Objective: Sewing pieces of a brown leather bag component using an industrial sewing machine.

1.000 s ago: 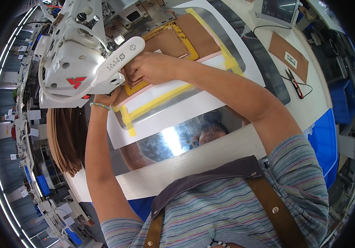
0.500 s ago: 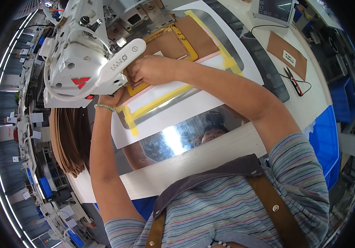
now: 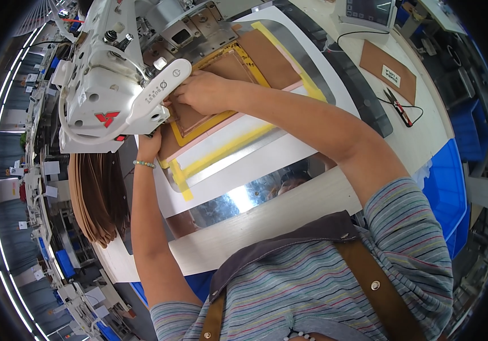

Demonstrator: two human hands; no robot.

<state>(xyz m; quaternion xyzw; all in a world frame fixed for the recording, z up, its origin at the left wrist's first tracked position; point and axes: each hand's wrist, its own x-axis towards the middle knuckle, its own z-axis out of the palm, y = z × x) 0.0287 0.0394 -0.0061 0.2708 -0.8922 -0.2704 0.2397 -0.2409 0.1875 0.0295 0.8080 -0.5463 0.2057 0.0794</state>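
My right hand lies over a brown panel inside a yellow-edged frame, beside the white sewing machine head. Its fingers are curled, their tips partly hidden by the machine, so what they grip is unclear. My left hand is at the lower left of the frame, just under the machine head, with its fingers mostly hidden. The frame sits in a larger template with brown pieces, pink strips and yellow tape, on a white sheet over the shiny metal plate.
A stack of brown pieces hangs at the left. On the right are a control screen, a brown panel with a label, black-and-red snips and blue bins. The wooden table edge runs before my apron.
The framed template has shifted a little toward me, its lower taped corner now further down. My left hand has come down slightly with it; my right hand is slightly further left.
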